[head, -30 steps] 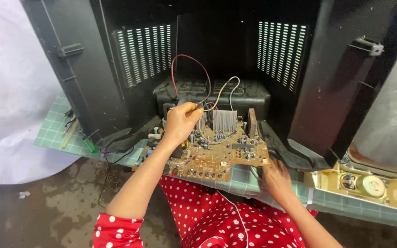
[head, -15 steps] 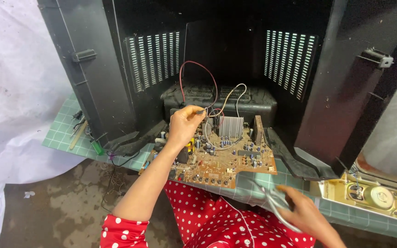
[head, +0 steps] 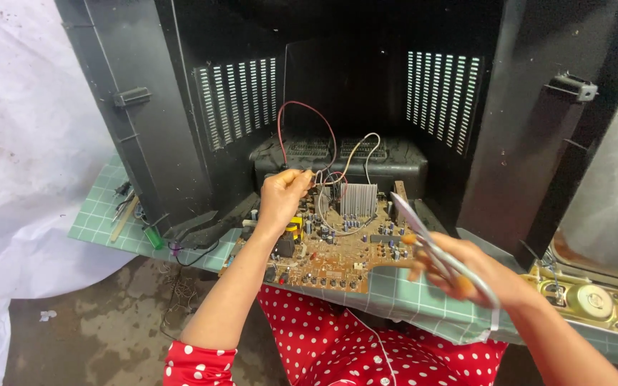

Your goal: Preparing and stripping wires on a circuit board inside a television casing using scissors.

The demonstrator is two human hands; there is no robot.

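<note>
The fingers [head: 296,180] of the left hand [head: 282,196] are pinched narrow around a bundle of thin wires [head: 321,176], at the far edge of a brown circuit board [head: 337,246]. From this pinch a red wire [head: 302,107] goes up in a loop and comes down again, and a pale wire [head: 366,139] curves up beside it. The right hand [head: 477,275] is closed around a pair of grey pliers-like cutters [head: 423,232]; the picture is blurred here, so I cannot tell the exact kind of tool. Its tip points up and to the left, over the right part of the board, not touching it.

The board lies flat on the counter [head: 409,300], which is covered with a green mat with a grid. On the board stands a ribbed metal heat sink [head: 359,199], just beside the pinched wires. Behind the board is a big black plastic housing [head: 180,143], open toward the person, with rows of ventilation slots [head: 237,100] on its inner walls. At the right edge of the counter lies a round speaker [head: 589,300]. At the left, near the housing, lie some small tools [head: 124,214]. The person wears red clothing with white dots [head: 337,350].
</note>
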